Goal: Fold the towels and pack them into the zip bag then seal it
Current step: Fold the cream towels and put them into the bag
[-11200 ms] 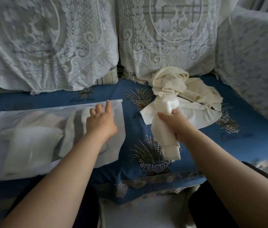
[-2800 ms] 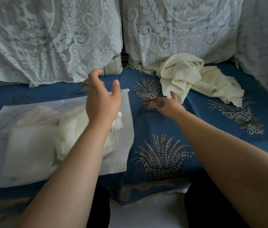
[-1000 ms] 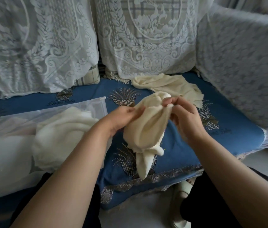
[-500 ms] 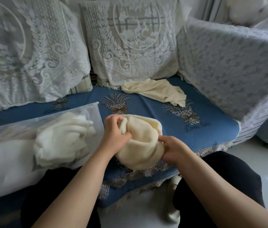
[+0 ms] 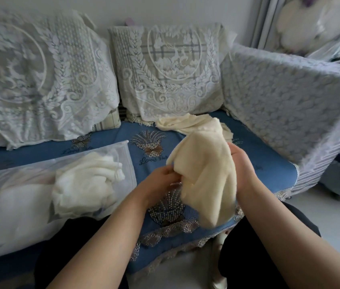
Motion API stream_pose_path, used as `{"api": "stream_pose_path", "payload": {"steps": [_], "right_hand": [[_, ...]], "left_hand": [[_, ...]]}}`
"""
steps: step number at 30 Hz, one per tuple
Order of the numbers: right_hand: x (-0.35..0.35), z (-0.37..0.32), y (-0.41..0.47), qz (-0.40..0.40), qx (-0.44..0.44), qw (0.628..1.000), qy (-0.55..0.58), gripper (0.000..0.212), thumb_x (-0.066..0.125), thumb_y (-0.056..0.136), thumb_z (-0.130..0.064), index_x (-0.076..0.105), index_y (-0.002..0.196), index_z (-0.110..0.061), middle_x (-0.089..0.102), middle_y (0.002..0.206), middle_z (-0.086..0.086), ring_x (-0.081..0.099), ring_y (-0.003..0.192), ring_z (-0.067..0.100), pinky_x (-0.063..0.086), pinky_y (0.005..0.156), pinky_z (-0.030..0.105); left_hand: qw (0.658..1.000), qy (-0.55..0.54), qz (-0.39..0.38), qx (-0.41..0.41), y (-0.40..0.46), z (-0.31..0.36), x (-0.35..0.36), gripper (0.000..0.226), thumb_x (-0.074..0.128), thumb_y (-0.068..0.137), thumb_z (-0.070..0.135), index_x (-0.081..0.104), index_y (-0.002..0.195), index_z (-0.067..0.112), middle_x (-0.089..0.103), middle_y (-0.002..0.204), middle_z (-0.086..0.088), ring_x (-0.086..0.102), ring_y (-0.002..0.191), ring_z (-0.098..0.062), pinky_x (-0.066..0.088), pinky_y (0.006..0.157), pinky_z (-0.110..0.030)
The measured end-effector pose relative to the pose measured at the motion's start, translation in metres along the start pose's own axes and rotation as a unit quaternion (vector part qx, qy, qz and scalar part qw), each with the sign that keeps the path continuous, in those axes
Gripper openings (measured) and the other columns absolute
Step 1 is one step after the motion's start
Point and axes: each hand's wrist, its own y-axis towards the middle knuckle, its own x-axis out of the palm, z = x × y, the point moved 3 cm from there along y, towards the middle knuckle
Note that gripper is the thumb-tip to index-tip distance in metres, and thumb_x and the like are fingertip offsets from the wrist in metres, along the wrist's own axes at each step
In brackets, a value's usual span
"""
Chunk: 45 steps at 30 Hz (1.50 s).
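A cream towel point(image 5: 204, 176) hangs crumpled in the air over the blue sofa seat point(image 5: 265, 161). My left hand point(image 5: 160, 182) pinches its left edge, and my right hand point(image 5: 240, 165) grips it from the right side. The translucent zip bag point(image 5: 18, 205) lies at the left on the seat, its mouth toward the middle, with folded white towels point(image 5: 85, 184) inside. Another cream towel point(image 5: 185, 124) lies loose at the back of the seat, partly hidden behind the held one.
Two lace-covered cushions point(image 5: 169, 69) stand against the sofa back. A grey lace-covered armrest point(image 5: 290, 101) bounds the seat on the right. My dark-trousered knees point(image 5: 269, 226) are at the sofa's front edge above a white floor point(image 5: 332, 222).
The towel, bunched low between both hands half a second ago, is now lifted and hangs longer. My right hand has risen along its right side. The view has tilted up.
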Motion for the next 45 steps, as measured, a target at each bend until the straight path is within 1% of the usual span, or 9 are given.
{"api": "stream_pose_path", "payload": {"steps": [6,11,15,17,24,30,37,40,45], "right_hand": [[-0.010,-0.037,0.003,0.051,-0.050,0.983,-0.171,0.038,0.054,0.092,-0.026,0.063,0.056,-0.017,0.054,0.053,-0.005,0.050,0.047,0.010,0.039,0.048,0.023],[-0.036,-0.066,0.017,0.178,-0.141,0.904,-0.362,0.019,0.056,0.094,-0.029,0.070,0.097,-0.015,0.071,0.086,0.005,0.063,0.072,0.020,0.053,0.068,0.035],[-0.021,-0.063,0.024,0.019,-0.070,0.985,-0.156,0.008,0.051,0.096,-0.014,0.055,0.103,-0.012,0.059,0.084,0.005,0.055,0.073,0.015,0.053,0.063,0.028],[-0.022,-0.064,0.029,0.064,-0.110,0.972,-0.195,0.028,0.052,0.094,-0.009,0.048,0.118,-0.023,0.058,0.086,0.003,0.056,0.073,0.015,0.051,0.064,0.031],[-0.034,-0.085,0.029,0.131,-0.068,0.972,-0.182,0.029,0.059,0.093,-0.021,0.062,0.122,-0.020,0.068,0.091,0.001,0.070,0.059,0.012,0.054,0.047,0.025],[-0.037,-0.106,0.055,0.056,0.013,0.978,-0.202,0.034,0.055,0.093,-0.030,0.058,0.125,-0.018,0.066,0.100,0.006,0.066,0.067,0.014,0.059,0.056,0.029],[-0.001,-0.122,0.105,0.136,-0.101,0.917,-0.361,0.046,0.031,0.083,0.015,0.064,0.069,-0.013,0.064,0.072,0.000,0.053,0.066,0.015,0.049,0.071,0.029],[0.024,-0.158,0.111,0.188,-0.240,0.882,-0.360,0.045,0.034,0.080,0.011,0.067,0.068,-0.018,0.064,0.073,-0.006,0.054,0.067,0.007,0.047,0.068,0.016],[0.048,-0.199,0.105,0.151,-0.351,0.764,-0.520,0.025,0.063,0.082,-0.040,0.070,0.090,-0.018,0.056,0.107,0.000,0.053,0.087,0.011,0.045,0.081,0.022]], "left_hand": [[0.955,-0.260,0.075,0.119,-0.004,0.055,-0.010,0.025,0.040,0.098,0.020,0.064,0.094,0.013,0.067,0.077,-0.001,0.060,0.075,-0.012,0.048,0.067,-0.025],[0.905,-0.204,0.294,0.230,-0.010,0.092,-0.060,0.026,0.041,0.097,0.033,0.058,0.087,0.015,0.058,0.074,0.002,0.054,0.070,-0.010,0.042,0.061,-0.026],[0.980,-0.157,0.107,-0.058,-0.003,0.051,-0.040,0.089,0.020,0.079,0.083,0.067,0.118,0.018,0.069,0.116,-0.011,0.062,0.112,-0.026,0.045,0.100,-0.042],[0.975,-0.193,0.040,-0.105,-0.014,0.044,-0.026,0.074,0.032,0.090,0.068,0.071,0.108,0.009,0.071,0.107,-0.015,0.067,0.102,-0.028,0.046,0.095,-0.041],[0.948,-0.224,0.219,0.061,-0.013,0.099,-0.072,0.010,0.064,0.085,0.020,0.066,0.092,0.013,0.069,0.082,-0.008,0.065,0.073,-0.018,0.054,0.063,-0.027],[0.875,0.037,0.471,0.110,-0.016,0.126,-0.108,0.037,0.073,0.080,0.027,0.055,0.110,0.014,0.057,0.098,0.000,0.057,0.080,-0.017,0.048,0.068,-0.030],[0.962,0.093,0.256,0.035,0.038,0.147,-0.114,0.037,0.075,0.080,0.017,0.063,0.114,0.011,0.066,0.109,-0.009,0.061,0.099,-0.021,0.050,0.091,-0.030],[0.877,0.408,0.251,0.046,0.057,0.179,-0.103,0.073,0.081,0.073,0.026,0.046,0.136,0.013,0.045,0.135,-0.012,0.051,0.118,-0.029,0.040,0.098,-0.032],[0.714,0.498,0.423,0.249,0.046,0.222,-0.098,0.033,0.068,0.085,0.028,0.065,0.117,0.020,0.049,0.124,-0.018,0.055,0.105,-0.038,0.047,0.090,-0.042]]}}
